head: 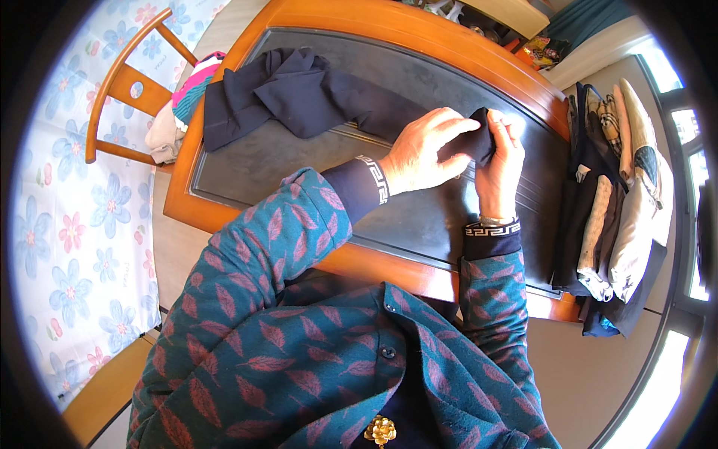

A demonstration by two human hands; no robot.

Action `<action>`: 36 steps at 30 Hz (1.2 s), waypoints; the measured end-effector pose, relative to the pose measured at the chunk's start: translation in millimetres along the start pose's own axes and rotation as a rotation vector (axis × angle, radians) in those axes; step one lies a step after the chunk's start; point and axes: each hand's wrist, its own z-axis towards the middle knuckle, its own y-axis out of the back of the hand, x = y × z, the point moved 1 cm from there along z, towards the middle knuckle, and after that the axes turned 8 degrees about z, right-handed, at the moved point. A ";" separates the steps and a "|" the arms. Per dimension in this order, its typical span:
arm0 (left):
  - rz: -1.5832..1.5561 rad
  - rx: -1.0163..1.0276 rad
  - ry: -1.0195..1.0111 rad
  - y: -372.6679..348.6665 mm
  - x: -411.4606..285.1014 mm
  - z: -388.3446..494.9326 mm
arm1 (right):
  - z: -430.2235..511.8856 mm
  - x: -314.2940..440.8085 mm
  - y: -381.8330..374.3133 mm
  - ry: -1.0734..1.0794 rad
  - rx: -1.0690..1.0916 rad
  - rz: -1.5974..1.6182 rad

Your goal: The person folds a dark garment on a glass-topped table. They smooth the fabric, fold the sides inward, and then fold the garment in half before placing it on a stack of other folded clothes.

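Observation:
A dark navy cloth garment (297,92) lies bunched across the table and stretches rightward in a narrow length, like a leg or sleeve. Its far end rises into a small black fold (483,140) between my hands. My right hand (502,163) pinches this fold between thumb and fingers from the right. From the left, my left hand (429,149) has its fingers on the same cloth, with the thumb below them. Part of the garment is hidden behind my left hand.
The wooden table (342,261) has a dark inset top and a raised orange-brown rim. Folded clothes (611,191) are stacked along its right end. A wooden chair (132,84) with more clothes (190,101) stands at the left, before a flowered curtain (84,213).

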 end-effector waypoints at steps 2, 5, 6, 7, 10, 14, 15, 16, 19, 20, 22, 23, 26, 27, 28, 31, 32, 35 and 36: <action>-0.024 0.006 0.011 0.3 0.0 0.7 | -2.0 0.6 -2.3 -0.005 0.010 -0.001; -0.061 0.010 0.037 1.4 0.1 0.2 | -4.2 0.6 -4.7 0.048 0.019 -0.073; -0.073 0.014 0.049 1.3 0.0 0.0 | -4.3 0.6 -4.8 0.044 0.028 -0.060; -0.112 0.006 0.058 1.5 -0.1 -0.1 | -4.4 0.3 -4.8 0.039 0.036 -0.048; -0.152 -0.001 0.092 1.3 -0.8 0.3 | -3.8 -0.3 -5.0 0.030 0.055 -0.035; -0.106 -0.010 0.123 1.4 -3.3 1.3 | -3.8 0.7 -7.6 0.035 0.052 -0.057; -0.119 -0.014 0.127 2.1 -3.6 1.2 | -4.5 1.3 -8.8 0.031 0.054 -0.063; -0.140 -0.013 0.163 2.8 -3.4 0.9 | -5.4 2.2 -10.0 0.026 0.056 -0.069; -0.202 -0.035 0.251 3.7 -1.4 0.1 | -9.3 3.5 -14.2 0.023 0.082 -0.087; -0.224 -0.059 0.269 3.5 0.0 0.6 | -10.4 3.7 -15.6 0.028 0.105 -0.088; -0.290 -0.069 0.358 3.2 3.7 0.4 | -11.7 3.7 -17.5 0.018 0.141 -0.143; -0.274 -0.089 0.373 3.3 5.0 0.1 | -12.1 3.7 -18.2 0.016 0.160 -0.171; -0.283 -0.202 0.385 2.2 8.3 1.3 | -12.9 3.2 -19.3 0.029 0.248 -0.261; -0.295 -0.213 0.386 1.9 8.9 1.3 | -13.0 2.9 -19.3 0.027 0.263 -0.301; -0.307 -0.223 0.387 1.6 9.4 1.5 | -13.8 3.3 -18.7 0.024 0.284 -0.344; -0.313 -0.207 0.378 1.6 9.4 1.2 | -14.5 2.5 -17.5 0.040 0.291 -0.331; -0.310 -0.193 0.373 2.0 9.2 1.0 | -14.0 2.1 -17.0 0.045 0.277 -0.339; -0.315 -0.117 0.329 3.1 8.2 1.1 | -12.7 1.3 -16.0 0.061 0.252 -0.352; -0.307 -0.123 0.337 2.2 7.0 1.2 | -12.6 1.4 -15.8 0.068 0.257 -0.348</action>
